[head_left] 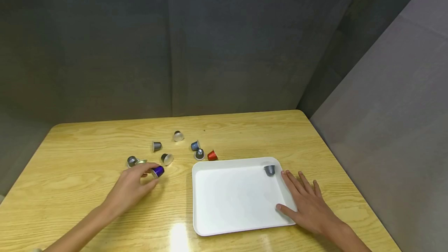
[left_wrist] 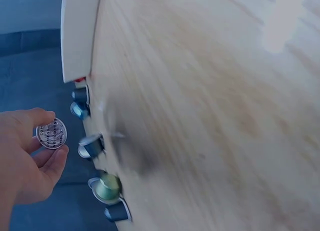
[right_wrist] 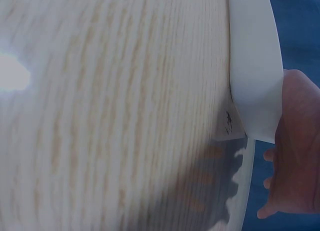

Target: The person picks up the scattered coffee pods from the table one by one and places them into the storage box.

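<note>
A pale, wood-grained tabletop [head_left: 70, 147] fills the lower frame, carrying one smooth white tray [head_left: 234, 199], rectangular with rounded corners, just right of lower centre. Against its right edge rests the right hand [head_left: 309, 207], fingers spread, gripping nothing. At lower left, the left hand [head_left: 128, 186] has its fingers drawn together, pinching one shiny purple capsule [head_left: 158, 171], long axis slanting, narrow end towards the upper right, flat lettered lid towards the lower left. Eight cup-shaped capsules [head_left: 157, 146] lie near mid-left; one grey capsule [head_left: 269, 170] sits in the tray's upper right corner.
</note>
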Tool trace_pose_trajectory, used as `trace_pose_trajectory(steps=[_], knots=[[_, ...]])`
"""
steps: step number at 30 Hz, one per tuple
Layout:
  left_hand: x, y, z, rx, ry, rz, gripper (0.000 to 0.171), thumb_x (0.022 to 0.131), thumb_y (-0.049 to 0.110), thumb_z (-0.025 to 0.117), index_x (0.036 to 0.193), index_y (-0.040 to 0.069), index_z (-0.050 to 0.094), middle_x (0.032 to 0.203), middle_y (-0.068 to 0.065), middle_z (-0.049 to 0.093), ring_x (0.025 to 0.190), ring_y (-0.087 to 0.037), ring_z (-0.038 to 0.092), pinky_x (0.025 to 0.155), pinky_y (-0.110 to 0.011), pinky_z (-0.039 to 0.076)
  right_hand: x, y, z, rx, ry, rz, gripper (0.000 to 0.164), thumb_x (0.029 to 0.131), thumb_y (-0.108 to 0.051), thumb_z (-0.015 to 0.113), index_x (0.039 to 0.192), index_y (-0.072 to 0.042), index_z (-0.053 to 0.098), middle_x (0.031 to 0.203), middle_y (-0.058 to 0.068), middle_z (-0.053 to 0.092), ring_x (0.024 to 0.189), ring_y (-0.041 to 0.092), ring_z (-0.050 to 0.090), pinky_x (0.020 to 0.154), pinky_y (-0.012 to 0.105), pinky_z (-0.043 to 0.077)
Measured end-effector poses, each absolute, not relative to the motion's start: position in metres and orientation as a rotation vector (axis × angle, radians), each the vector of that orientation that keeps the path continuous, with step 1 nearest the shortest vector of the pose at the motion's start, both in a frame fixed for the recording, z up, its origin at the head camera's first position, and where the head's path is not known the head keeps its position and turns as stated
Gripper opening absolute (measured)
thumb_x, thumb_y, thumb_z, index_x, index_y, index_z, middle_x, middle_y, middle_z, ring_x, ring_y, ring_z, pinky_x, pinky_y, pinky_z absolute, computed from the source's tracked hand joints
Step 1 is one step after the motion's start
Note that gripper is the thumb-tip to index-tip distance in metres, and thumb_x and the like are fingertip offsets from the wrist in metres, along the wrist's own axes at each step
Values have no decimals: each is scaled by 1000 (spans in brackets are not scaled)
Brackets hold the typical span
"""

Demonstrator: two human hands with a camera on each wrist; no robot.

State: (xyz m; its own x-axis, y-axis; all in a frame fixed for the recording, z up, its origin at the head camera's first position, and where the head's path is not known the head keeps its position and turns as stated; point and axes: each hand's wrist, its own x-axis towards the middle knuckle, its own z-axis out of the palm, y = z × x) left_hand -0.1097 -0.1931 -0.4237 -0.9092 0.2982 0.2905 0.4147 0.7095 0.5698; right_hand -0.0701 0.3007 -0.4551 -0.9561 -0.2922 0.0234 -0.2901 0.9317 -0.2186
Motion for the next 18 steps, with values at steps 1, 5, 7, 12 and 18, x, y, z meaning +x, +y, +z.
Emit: trace_pose_trajectory(steps=[1, 5, 7, 12, 18], knots=[[-110, -190, -422, -586, -2732, -973, 36, 83, 4, 81, 116, 3, 69, 109, -9, 71, 95, -27, 68, 80, -43, 58, -70, 301, -455, -463, 3076, -348, 92, 91, -63, 60, 160, -18, 21, 161, 12, 28, 145, 47, 18, 104, 76, 13], [-113, -177, -416, -623, -2710, -952, 37, 83, 8, 82, 118, 2, 69, 111, -11, 71, 95, -29, 68, 80, -43, 58, -70, 301, -455, -461, 3077, -337, 92, 91, -64, 60, 161, -18, 20, 161, 12, 27, 145, 47, 18, 104, 76, 13], [-116, -170, -412, -635, -2703, -951, 39, 83, 9, 82, 119, 2, 69, 112, -12, 70, 94, -29, 68, 78, -43, 58, -70, 301, -455, -461, 3076, -332, 92, 91, -64, 60, 161, -18, 20, 161, 12, 27, 145, 47, 18, 104, 76, 13], [-121, -152, -406, -717, -2654, -988, 36, 82, 6, 82, 116, 3, 70, 108, -8, 71, 93, -27, 69, 78, -42, 58, -70, 300, -454, -461, 3075, -327, 91, 91, -63, 60, 161, -18, 21, 161, 13, 28, 145, 48, 18, 105, 76, 13], [-127, -130, -402, -791, -2643, -1034, 36, 83, 9, 82, 117, 4, 70, 113, -7, 70, 98, -24, 68, 82, -39, 57, -71, 300, -454, -474, 3086, -337, 92, 91, -63, 60, 160, -17, 21, 160, 15, 28, 144, 49, 19, 103, 77, 14]])
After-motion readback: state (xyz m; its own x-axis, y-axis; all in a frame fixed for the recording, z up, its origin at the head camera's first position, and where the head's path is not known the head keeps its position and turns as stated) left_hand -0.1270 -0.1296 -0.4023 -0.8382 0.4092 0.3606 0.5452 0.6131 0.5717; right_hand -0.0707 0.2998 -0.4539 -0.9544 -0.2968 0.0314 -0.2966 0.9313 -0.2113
